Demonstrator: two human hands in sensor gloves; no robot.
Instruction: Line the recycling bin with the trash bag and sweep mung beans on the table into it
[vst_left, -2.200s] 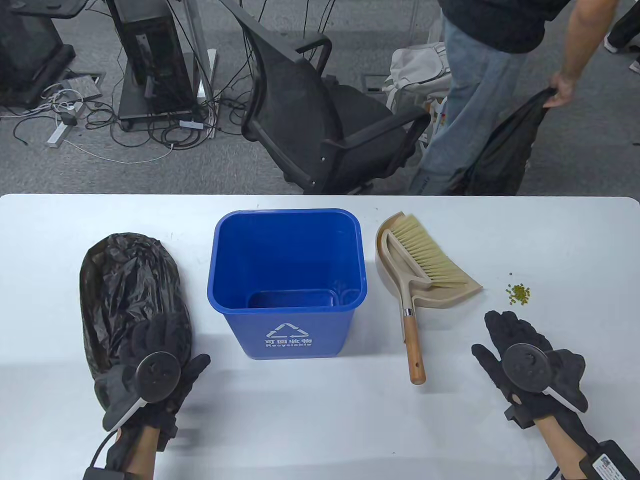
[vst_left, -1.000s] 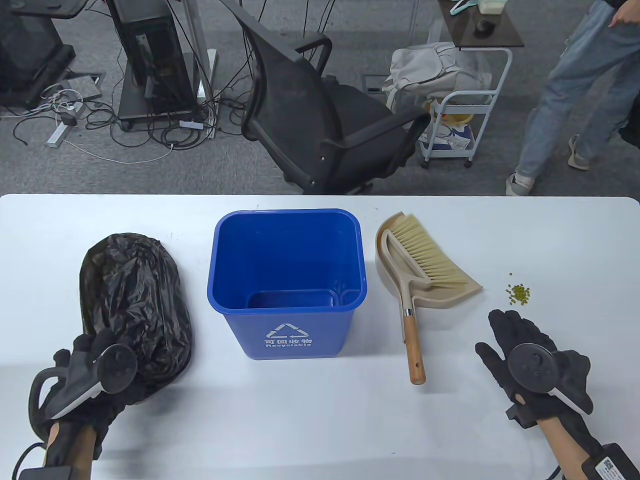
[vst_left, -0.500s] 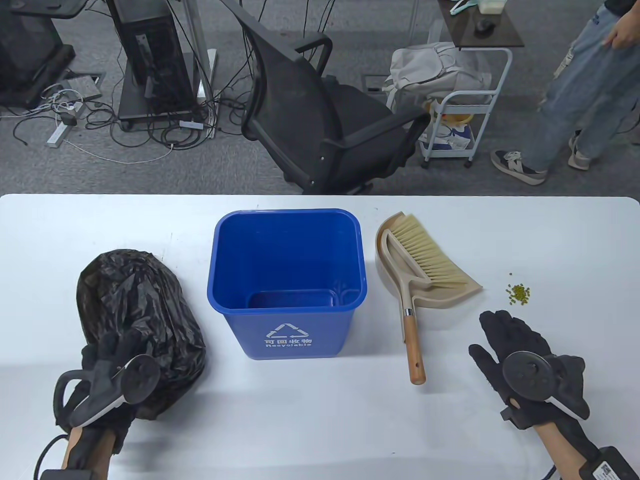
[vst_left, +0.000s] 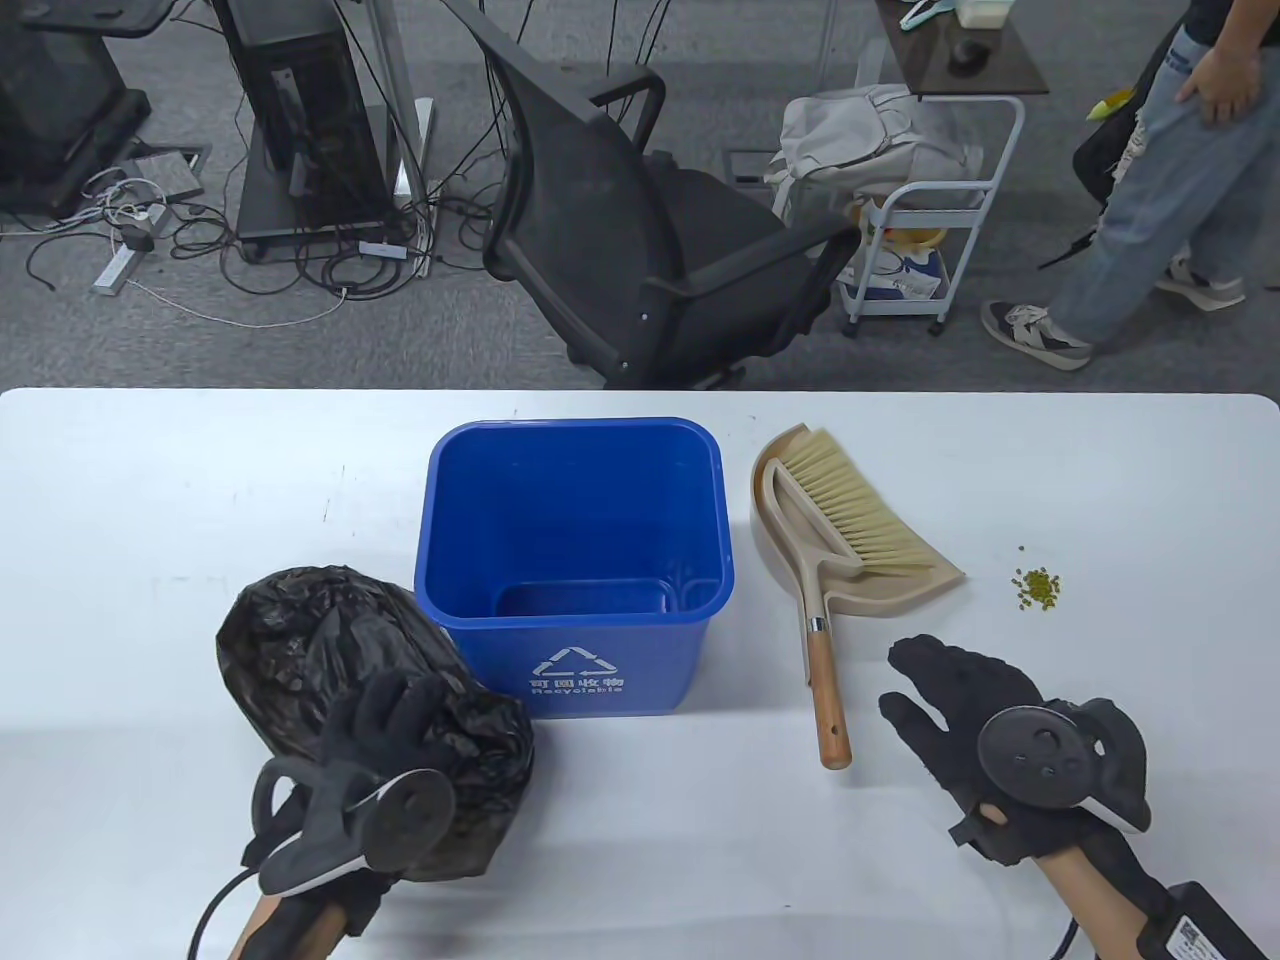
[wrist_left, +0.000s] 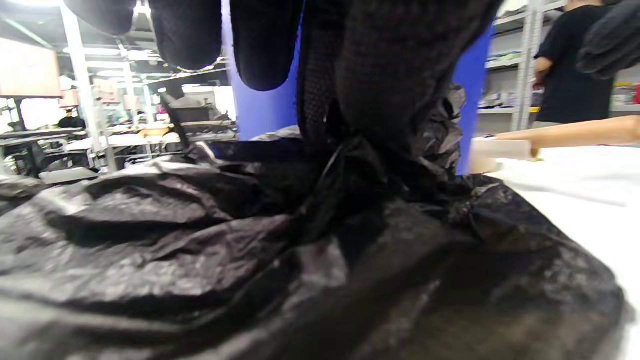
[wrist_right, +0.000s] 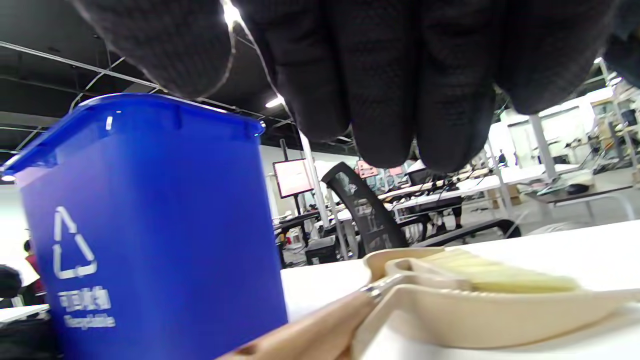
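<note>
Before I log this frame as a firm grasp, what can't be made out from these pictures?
- Left hand fingertips: sunk in folds of the trash bag, table and left wrist views.
- The bag's opening: lost in crumples, every view.
- Mung beans: too small to count, table view; absent from wrist views.
- Right hand palm: hidden by its tracker.
- Recycling bin floor: part hidden behind the near wall.

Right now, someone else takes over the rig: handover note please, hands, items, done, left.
Left hand grips the crumpled black trash bag, bunched at the front-left corner of the blue recycling bin.
Right hand open over the table, holding nothing, just right of the brush handle.
Bin upright and unlined.
Brush lies in the dustpan right of the bin; mung beans in a small pile further right.
Done: bag picked up. Left: open the bag, line the bin, sweep in the beans.
</note>
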